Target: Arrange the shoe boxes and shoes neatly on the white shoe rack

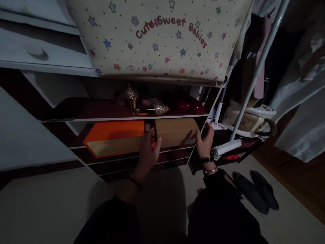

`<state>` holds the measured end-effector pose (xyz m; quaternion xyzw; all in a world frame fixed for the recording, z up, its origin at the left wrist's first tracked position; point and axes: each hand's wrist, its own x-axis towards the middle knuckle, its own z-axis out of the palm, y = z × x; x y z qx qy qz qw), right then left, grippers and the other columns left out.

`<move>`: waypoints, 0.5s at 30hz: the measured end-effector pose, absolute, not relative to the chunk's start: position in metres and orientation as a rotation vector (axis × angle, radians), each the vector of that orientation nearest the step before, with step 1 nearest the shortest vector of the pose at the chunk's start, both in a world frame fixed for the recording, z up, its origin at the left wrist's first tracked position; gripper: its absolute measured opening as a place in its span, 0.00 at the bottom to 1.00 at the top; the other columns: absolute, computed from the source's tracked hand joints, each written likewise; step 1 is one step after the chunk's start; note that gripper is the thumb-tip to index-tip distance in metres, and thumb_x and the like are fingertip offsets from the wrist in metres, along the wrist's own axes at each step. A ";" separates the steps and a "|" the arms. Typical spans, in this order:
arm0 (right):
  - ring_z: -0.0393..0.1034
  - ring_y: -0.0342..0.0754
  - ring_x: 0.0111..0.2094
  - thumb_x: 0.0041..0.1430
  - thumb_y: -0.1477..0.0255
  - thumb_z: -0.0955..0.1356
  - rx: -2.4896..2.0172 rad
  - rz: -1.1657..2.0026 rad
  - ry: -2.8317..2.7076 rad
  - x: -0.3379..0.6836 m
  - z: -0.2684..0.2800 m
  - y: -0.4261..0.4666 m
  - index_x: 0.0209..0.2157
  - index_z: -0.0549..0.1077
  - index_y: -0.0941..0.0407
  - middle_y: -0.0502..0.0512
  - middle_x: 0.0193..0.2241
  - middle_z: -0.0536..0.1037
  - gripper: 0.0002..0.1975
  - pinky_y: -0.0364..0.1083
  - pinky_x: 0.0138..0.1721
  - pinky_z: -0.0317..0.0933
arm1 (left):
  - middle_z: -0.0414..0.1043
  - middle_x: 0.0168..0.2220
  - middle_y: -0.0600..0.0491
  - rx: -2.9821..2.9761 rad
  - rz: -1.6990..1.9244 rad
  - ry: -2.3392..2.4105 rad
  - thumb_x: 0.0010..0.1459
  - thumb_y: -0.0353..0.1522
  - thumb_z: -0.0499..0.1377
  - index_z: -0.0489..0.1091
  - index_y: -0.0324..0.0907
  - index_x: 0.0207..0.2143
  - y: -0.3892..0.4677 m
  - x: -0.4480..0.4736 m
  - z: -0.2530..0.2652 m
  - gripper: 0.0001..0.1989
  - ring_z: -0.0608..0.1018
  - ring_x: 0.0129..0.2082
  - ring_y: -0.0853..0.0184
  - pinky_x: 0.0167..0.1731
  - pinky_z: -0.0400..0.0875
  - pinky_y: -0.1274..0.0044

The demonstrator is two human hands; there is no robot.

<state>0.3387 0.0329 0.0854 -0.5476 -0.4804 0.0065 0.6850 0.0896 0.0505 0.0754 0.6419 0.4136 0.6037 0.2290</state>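
Note:
A brown cardboard box (pixel 176 132) lies on a shelf of the dark red rack, between my two hands. My left hand (pixel 148 152) is at its left end, fingers at the gap beside an orange box (pixel 116 132) with a tan front side. The thumb stands apart from the fingers. At the brown box's right end is my right hand (pixel 205 144), open, its thumb near the box's corner and its fingers by the rack's upright. Whether either hand presses on the box cannot be made out in the dim light.
Glittery heels (pixel 158 105) and red shoes (pixel 184 105) sit on the shelf above. A star-patterned cover (pixel 162 44) hangs over the rack's top. At right are a white-headed mop (pixel 228 147), a beige pot-like container (pixel 240 118) and dark shoes (pixel 254 191) on the floor.

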 end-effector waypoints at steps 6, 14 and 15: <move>0.79 0.50 0.38 0.63 0.64 0.72 -0.996 0.681 -1.380 0.281 0.154 0.055 0.57 0.69 0.56 0.53 0.38 0.80 0.24 0.52 0.45 0.75 | 0.63 0.58 0.43 1.647 2.085 1.344 0.61 0.34 0.65 0.68 0.41 0.56 0.089 0.035 0.165 0.22 0.75 0.54 0.59 0.54 0.77 0.65; 0.78 0.47 0.22 0.71 0.68 0.70 -1.103 1.347 -1.124 0.222 0.191 0.129 0.49 0.63 0.55 0.50 0.26 0.77 0.13 0.36 0.16 0.63 | 0.54 0.68 0.34 1.680 1.581 1.854 0.48 0.39 0.76 0.66 0.36 0.56 0.162 0.017 0.230 0.37 0.58 0.71 0.42 0.71 0.55 0.59; 0.78 0.46 0.22 0.70 0.69 0.71 -1.115 1.325 -1.126 0.219 0.190 0.132 0.48 0.62 0.54 0.49 0.26 0.77 0.14 0.35 0.16 0.63 | 0.55 0.68 0.32 1.693 1.514 1.911 0.46 0.40 0.77 0.67 0.35 0.54 0.165 0.021 0.231 0.38 0.57 0.72 0.39 0.71 0.53 0.57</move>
